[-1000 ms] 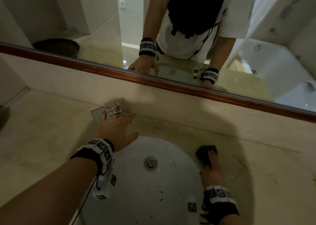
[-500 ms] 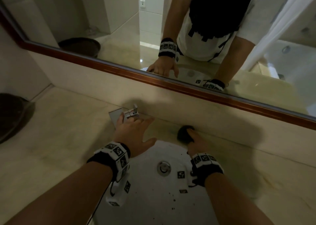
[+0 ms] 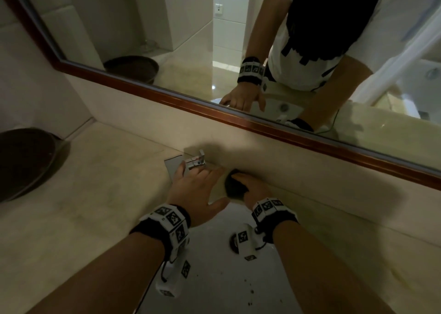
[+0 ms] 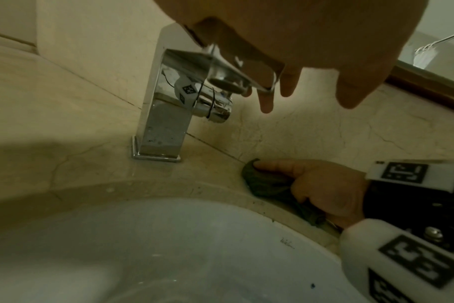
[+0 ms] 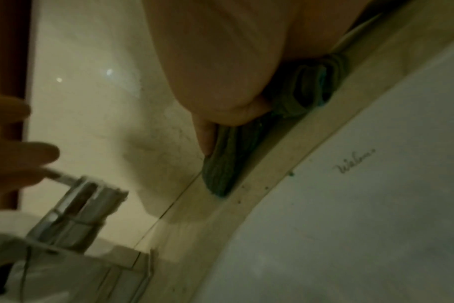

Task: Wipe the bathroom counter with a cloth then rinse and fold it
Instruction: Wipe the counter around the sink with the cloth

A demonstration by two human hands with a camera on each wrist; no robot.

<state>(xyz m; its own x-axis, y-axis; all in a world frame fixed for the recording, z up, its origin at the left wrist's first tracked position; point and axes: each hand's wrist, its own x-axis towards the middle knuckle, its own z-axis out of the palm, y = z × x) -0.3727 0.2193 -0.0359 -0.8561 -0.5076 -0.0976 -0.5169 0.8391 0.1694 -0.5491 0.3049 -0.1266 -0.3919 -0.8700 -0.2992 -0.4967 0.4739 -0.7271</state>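
A dark green cloth lies bunched on the beige marble counter, on the strip between the sink's back rim and the backsplash. My right hand grips it, index finger stretched along the top and the other fingers curled round it. The cloth sits just right of the chrome faucet. My left hand rests on top of the faucet with straight fingers, holding nothing.
The white sink basin lies below both hands, with dark specks in it. A dark round bowl stands on the counter at far left. A wood-framed mirror runs above the backsplash.
My right hand has slid the cloth leftward along the counter behind the sink, from the right side up close to the faucet. The left hand stayed on the faucet.
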